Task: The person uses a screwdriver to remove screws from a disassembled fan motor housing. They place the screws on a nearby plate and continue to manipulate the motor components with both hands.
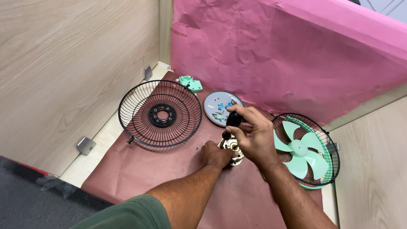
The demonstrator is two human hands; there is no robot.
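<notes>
My right hand (pixel 253 136) grips the black handle of a screwdriver (pixel 232 121), held upright with its tip down on a small metal fan motor (pixel 232 152). My left hand (pixel 215 155) presses against the motor's left side and steadies it on the brown paper. Most of the motor is hidden by both hands. A black wire fan guard (pixel 160 113) lies flat to the left. A grey round plate (pixel 218 107) with small blue and green parts lies just beyond the hands.
A second black guard holding a mint-green fan blade (pixel 303 149) lies at the right. A mint-green plastic piece (pixel 190 83) sits near the back corner. Pink paper (pixel 288 55) covers the back wall. Wooden panels flank the brown paper sheet (pixel 140 169); metal brackets (pixel 86 145) sit left.
</notes>
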